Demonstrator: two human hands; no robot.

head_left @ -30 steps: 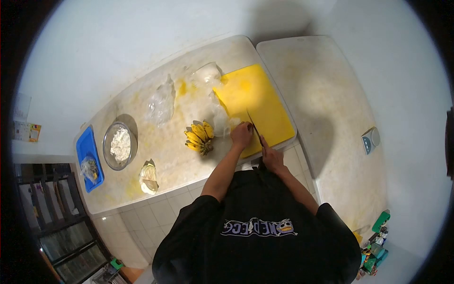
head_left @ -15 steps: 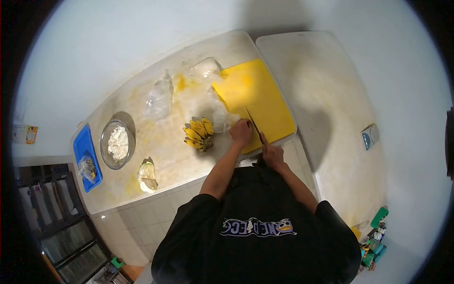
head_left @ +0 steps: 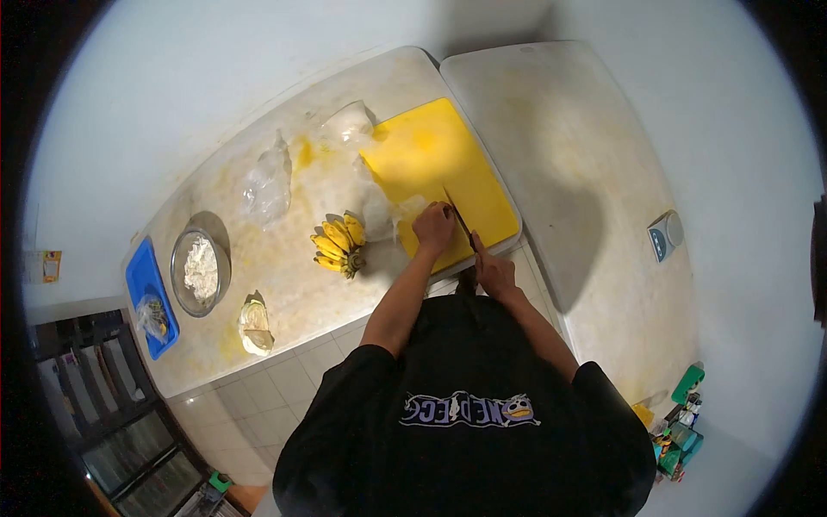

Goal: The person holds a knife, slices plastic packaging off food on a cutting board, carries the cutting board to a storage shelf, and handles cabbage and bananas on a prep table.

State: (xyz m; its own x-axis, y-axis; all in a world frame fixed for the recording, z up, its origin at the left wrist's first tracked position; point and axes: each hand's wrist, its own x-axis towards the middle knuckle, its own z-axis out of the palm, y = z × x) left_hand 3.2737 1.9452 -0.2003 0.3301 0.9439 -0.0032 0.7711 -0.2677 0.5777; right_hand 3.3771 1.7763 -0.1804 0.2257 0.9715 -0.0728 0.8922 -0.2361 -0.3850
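My right hand (head_left: 495,274) grips the handle of a knife (head_left: 458,215), whose thin blade points away from me over the yellow cutting board (head_left: 469,155). Beside the blade, my left hand (head_left: 433,227) is closed at the board's near left part. A small dark bit shows at its fingertips, too small to name. Clear plastic (head_left: 379,211) lies by the left hand, partly over the board's edge. Just left of that plastic rests a bunch of yellow bananas (head_left: 338,244).
Farther left are a cut cabbage piece (head_left: 255,326), a glass bowl (head_left: 176,280) of white stuff and a blue tray (head_left: 140,263) holding a bagged item. Plastic bags (head_left: 269,185) lie toward the wall. A small scale (head_left: 665,236) stands on the right table (head_left: 603,155).
The view has shifted, so the table and its things sit farther left in the picture. Against the board, my left hand and the knife have moved slightly right.
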